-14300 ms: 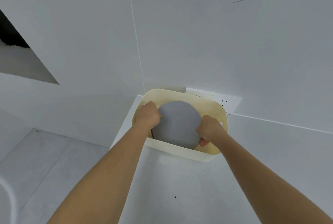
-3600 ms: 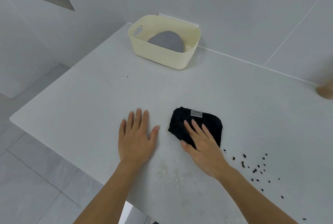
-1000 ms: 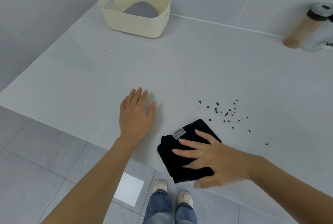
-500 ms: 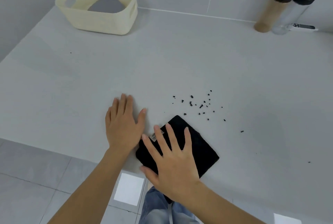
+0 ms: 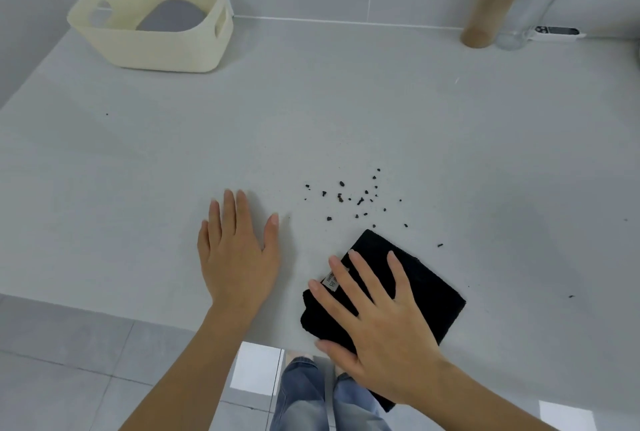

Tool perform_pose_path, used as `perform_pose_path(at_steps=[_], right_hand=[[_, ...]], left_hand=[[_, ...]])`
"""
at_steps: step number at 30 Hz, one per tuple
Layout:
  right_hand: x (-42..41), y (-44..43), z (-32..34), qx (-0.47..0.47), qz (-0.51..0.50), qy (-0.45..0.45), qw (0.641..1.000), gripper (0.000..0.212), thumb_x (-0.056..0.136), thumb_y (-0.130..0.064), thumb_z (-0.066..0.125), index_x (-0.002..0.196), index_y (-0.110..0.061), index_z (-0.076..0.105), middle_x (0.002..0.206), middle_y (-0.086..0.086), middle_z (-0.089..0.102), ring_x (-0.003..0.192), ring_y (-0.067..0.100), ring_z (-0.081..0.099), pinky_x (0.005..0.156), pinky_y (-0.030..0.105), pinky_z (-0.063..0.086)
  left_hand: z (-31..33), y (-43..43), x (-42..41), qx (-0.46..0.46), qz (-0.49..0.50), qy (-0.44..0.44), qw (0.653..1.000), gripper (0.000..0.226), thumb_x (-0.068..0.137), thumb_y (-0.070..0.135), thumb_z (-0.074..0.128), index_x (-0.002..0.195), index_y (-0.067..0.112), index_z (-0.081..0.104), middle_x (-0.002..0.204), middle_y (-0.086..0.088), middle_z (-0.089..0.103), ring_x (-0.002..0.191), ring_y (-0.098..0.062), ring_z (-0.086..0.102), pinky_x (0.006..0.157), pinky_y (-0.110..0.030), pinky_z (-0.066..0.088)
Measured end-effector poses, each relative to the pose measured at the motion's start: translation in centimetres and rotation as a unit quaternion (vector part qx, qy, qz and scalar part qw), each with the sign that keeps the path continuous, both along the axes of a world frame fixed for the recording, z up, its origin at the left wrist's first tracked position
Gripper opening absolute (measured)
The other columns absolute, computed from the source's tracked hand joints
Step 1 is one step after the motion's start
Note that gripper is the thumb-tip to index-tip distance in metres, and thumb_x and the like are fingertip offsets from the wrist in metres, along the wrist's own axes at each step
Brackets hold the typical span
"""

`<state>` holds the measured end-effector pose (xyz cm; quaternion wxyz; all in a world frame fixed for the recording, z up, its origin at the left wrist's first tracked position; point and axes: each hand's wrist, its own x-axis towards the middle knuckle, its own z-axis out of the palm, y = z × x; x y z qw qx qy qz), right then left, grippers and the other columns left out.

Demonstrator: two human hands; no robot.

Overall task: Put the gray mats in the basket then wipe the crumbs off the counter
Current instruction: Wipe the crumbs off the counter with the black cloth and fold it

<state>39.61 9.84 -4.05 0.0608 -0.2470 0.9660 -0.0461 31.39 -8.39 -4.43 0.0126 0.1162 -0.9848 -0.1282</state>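
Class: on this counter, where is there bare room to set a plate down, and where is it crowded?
Bare: the wide stretch between the cream plastic basket and the two tall jars; also left of the flat left hand. Crowded: near front edge, black crumbs beside the black folded cloth under the right hand.

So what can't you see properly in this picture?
- Gray mats, head view: the basket wall hides their lower part, so no count.
- Black cloth: the right hand covers its middle and most of its tag.
- Crumbs: too small to identify.
- Clear jar: contents unclear.
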Motion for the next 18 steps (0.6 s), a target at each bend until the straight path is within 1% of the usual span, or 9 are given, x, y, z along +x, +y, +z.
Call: perform_pose_path(at_steps=[5, 7, 10, 14, 18], right_hand=[[0.3, 1.6, -0.1, -0.006, 0.010, 0.022, 1.000, 0.062, 0.086, -0.064, 0.034, 0.139, -0.031, 0.036, 0.145, 0.007, 0.043, 0.132, 0.031, 0.041, 0.102, 0.061, 0.025], [0.5, 2.2, -0.2, -0.009, 0.010, 0.036, 0.999, 0.064, 0.086, -0.064, 0.035, 0.139, -0.029, 0.035, 0.145, 0.008, 0.043, 0.133, 0.030, 0.041, 0.102, 0.060, 0.025], [0.8, 3.2, -0.6, -0.013, -0.001, 0.045, 0.999, 0.072, 0.084, -0.064, 0.037, 0.142, -0.022, 0.032, 0.145, 0.013, 0.041, 0.135, 0.029, 0.038, 0.103, 0.058, 0.024], [1.2, 4.2, -0.8, -0.010, -0.048, 0.040, 0.998, 0.085, 0.082, -0.065, 0.037, 0.140, -0.002, 0.033, 0.146, 0.016, 0.038, 0.139, 0.027, 0.030, 0.105, 0.056, 0.023], [1.5, 5.1, -1.1, -0.013, -0.050, 0.053, 0.997, 0.080, 0.083, -0.062, 0.038, 0.136, -0.003, 0.042, 0.144, 0.014, 0.043, 0.137, 0.027, 0.034, 0.105, 0.055, 0.023]], left_hand=[[0.1, 2.7, 2.4, 0.004, -0.007, -0.025, 1.000, 0.083, 0.081, 0.065, 0.004, 0.148, 0.016, 0.003, 0.158, 0.000, 0.003, 0.145, -0.017, -0.002, 0.116, -0.033, -0.002], [-0.2, 3.8, 3.2, 0.003, -0.009, -0.032, 0.999, 0.088, 0.077, 0.067, 0.001, 0.148, 0.015, 0.002, 0.158, -0.002, 0.003, 0.145, -0.017, -0.001, 0.116, -0.033, -0.001], [-0.8, 4.9, 4.1, -0.024, -0.014, -0.041, 0.999, 0.089, 0.079, 0.067, 0.007, 0.147, 0.010, 0.010, 0.157, -0.009, 0.013, 0.144, -0.023, 0.010, 0.116, -0.037, 0.006], [-1.7, 5.1, 4.3, -0.070, -0.010, -0.017, 0.997, 0.084, 0.085, 0.062, 0.018, 0.143, 0.003, 0.026, 0.150, -0.017, 0.031, 0.138, -0.031, 0.028, 0.113, -0.044, 0.021], [-2.2, 4.9, 4.4, -0.080, -0.008, -0.009, 0.997, 0.084, 0.085, 0.063, 0.018, 0.143, 0.003, 0.026, 0.149, -0.017, 0.031, 0.139, -0.031, 0.027, 0.113, -0.045, 0.021]])
